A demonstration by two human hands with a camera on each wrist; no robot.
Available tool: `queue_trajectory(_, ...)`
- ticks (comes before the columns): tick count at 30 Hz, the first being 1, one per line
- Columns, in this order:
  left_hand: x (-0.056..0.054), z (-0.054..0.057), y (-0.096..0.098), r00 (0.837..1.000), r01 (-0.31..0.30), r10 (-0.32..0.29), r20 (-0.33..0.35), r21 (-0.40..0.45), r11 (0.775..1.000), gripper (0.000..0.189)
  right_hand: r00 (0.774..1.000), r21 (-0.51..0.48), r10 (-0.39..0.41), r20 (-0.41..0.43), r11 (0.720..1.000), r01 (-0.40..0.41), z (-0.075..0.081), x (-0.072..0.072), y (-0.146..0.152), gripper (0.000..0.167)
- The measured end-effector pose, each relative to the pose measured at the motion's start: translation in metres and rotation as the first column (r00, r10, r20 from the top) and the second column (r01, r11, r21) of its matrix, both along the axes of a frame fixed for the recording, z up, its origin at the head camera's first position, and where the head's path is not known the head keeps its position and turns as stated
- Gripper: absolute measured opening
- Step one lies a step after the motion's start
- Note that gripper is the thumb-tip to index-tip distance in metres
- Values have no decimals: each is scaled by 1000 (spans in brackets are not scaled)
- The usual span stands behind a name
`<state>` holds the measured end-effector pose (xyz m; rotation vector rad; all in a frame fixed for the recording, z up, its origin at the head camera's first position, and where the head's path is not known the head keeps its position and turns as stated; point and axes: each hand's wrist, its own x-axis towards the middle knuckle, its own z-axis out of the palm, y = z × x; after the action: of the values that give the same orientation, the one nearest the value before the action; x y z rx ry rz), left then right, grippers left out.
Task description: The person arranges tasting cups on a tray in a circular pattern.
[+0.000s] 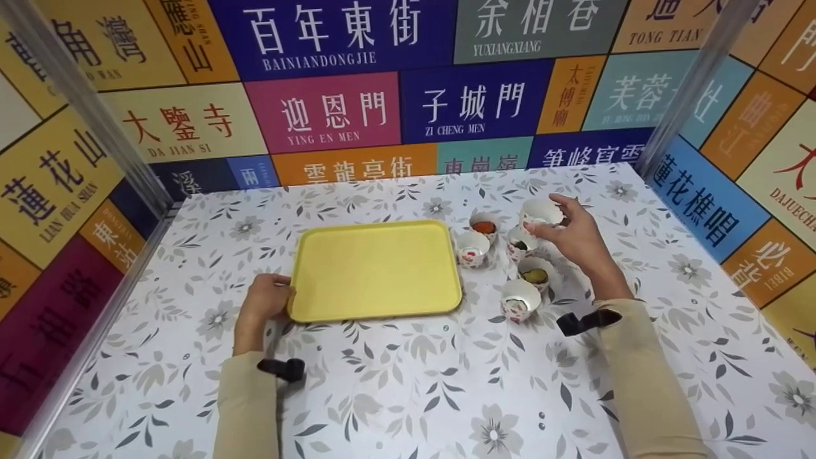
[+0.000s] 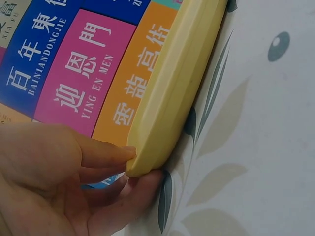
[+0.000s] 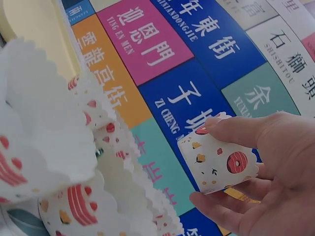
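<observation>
My left hand (image 1: 268,298) pinches the left edge of a yellow tray (image 1: 376,271), thumb on the rim and fingers beneath it; the left wrist view shows this grip at the tray's corner (image 2: 147,157). At the back right, my right hand (image 1: 577,236) holds a white paper cup (image 1: 540,213) between thumb and fingers. In the right wrist view this cup (image 3: 216,164) has a scalloped rim and printed cakes and a doughnut. Right below it in the head view is a cup with something dark green (image 1: 520,245).
Right of the tray stand more paper cups: one with orange-red contents (image 1: 483,227), one with something green (image 1: 534,275), a pale-looking cup (image 1: 472,250) and a front cup (image 1: 520,301). A flower-patterned cloth (image 1: 382,395) covers the table. Panels with lettering (image 1: 338,111) close off the back and sides.
</observation>
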<state>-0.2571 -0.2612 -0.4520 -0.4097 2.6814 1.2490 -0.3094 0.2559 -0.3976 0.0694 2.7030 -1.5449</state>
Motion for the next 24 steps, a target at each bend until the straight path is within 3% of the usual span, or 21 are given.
queue_trajectory(11,6,2,-4,1000,3,-3,22,4,1000,44,996,9,82,-25,997,-82,3,0,-32,92)
queue_trajectory(18,6,0,-5,999,9,-9,-38,-9,1000,43,987,89,139,-76,987,-132,0,3,-48,75)
queue_trajectory(24,3,-1,-2,1000,15,-15,-4,-11,1000,43,987,92,152,-58,985,-146,-2,6,-57,80)
